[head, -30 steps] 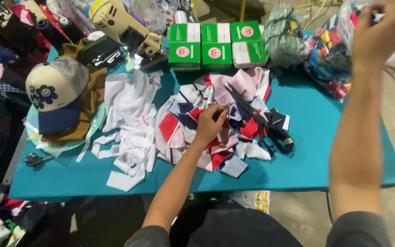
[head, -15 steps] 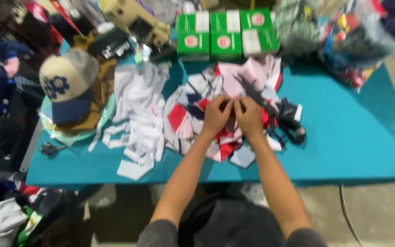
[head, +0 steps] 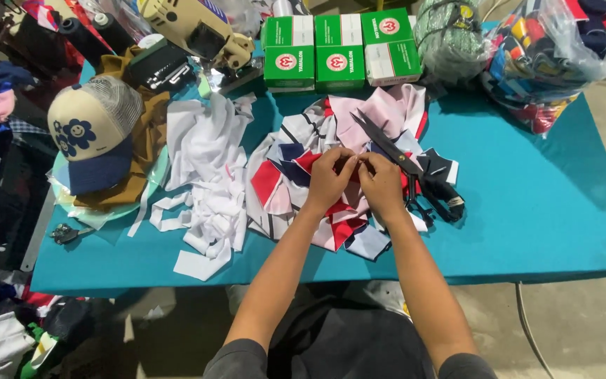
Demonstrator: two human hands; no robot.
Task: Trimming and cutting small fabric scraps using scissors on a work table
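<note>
Left hand (head: pixel 327 180) and right hand (head: pixel 380 184) side by side, fingertips pinched together on a small fabric piece (head: pixel 354 163) over the scrap pile (head: pixel 296 175). Scissors (head: pixel 405 165) just right, on teal table (head: pixel 541 203). Cap (head: pixel 89 133) far left.

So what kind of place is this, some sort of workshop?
Probably a small sewing or garment workshop. Both hands work over a heap of cut fabric pieces on a teal table, with large black scissors beside them, a sewing machine behind, and a finished cap at the side.
</note>
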